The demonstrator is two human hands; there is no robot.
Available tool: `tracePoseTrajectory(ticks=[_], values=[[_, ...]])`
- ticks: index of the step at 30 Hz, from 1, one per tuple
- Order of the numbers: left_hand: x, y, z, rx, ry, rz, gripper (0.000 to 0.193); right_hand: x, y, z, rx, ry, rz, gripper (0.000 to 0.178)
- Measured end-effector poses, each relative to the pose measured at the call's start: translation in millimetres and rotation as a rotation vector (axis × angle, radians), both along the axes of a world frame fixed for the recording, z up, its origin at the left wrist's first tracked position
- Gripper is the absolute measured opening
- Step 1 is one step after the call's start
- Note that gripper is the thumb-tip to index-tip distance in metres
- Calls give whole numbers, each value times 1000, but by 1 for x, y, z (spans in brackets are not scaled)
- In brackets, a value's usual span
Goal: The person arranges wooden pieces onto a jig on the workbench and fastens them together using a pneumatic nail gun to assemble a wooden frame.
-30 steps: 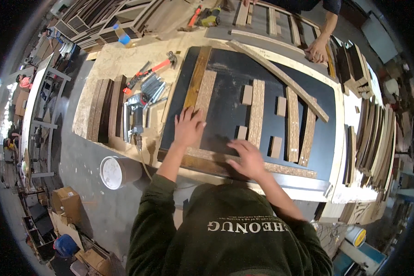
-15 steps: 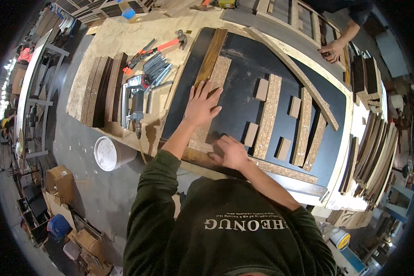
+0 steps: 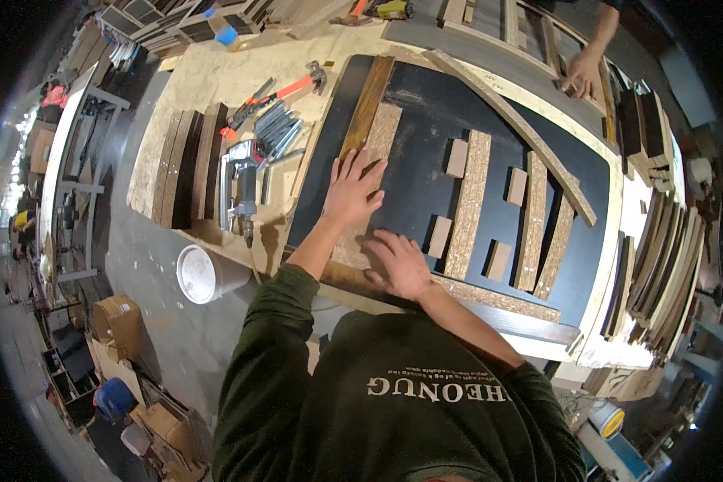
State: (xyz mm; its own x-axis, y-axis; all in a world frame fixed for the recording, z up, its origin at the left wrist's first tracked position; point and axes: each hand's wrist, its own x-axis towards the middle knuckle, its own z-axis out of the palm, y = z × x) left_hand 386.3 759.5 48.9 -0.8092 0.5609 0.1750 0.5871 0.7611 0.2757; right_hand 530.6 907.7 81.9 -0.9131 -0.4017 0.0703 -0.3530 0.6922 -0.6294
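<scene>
Fingers spread, my left hand (image 3: 352, 193) lies across a speckled chipboard strip (image 3: 384, 132) and the dark brown wood strip (image 3: 369, 96) beside it. My right hand (image 3: 402, 267) rests with fingers apart at the near end of the same chipboard strip, by the front brown wood strip (image 3: 337, 275). Beneath them is a black panel (image 3: 426, 120). To the right on it stand more chipboard strips (image 3: 467, 205) and several small wood blocks (image 3: 457, 158). Another chipboard strip (image 3: 498, 297) runs along the panel's front edge. My palms hide part of the strips.
Left of the panel lie a nail gun (image 3: 245, 181), metal nail strips (image 3: 276, 128), a hammer (image 3: 317, 78) and stacked wood strips (image 3: 181, 169). One long strip (image 3: 514, 120) crosses the panel diagonally. Another person's hand (image 3: 584, 74) touches a frame at far right. A white bucket (image 3: 197, 273) stands below.
The view has shifted slightly. My left hand stays on the strips; my right hand's fingers are spread a little more at the strip's near end. The other person's arm has shifted slightly.
</scene>
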Motion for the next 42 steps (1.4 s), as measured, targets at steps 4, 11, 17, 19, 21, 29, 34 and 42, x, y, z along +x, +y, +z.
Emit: tracePoseTrajectory(ticks=[4,11,17,19,21,29,34,42], values=[[4,1,-1,21,-27,-4,60,5,-8,2,75,-84,-35,69],[-17,-69,25,159,63,79,56,-14,5,-11,36,41,15,65],[-39,-176,19,-88,29,750,72,-25,-3,-9,52,-17,41,66],[-44,-208,-8,-71,90,736,74,-23,-13,-3,61,20,47,65],[-45,-214,-37,-139,98,883,82,-21,-20,-16,102,-9,69,69],[5,-180,39,404,48,748,63,-4,-15,-15,89,76,42,63],[65,-109,145,925,-129,617,60,-25,-40,32,-509,28,-37,54],[160,-25,181,912,201,265,28,-6,-27,108,-657,-235,41,42]])
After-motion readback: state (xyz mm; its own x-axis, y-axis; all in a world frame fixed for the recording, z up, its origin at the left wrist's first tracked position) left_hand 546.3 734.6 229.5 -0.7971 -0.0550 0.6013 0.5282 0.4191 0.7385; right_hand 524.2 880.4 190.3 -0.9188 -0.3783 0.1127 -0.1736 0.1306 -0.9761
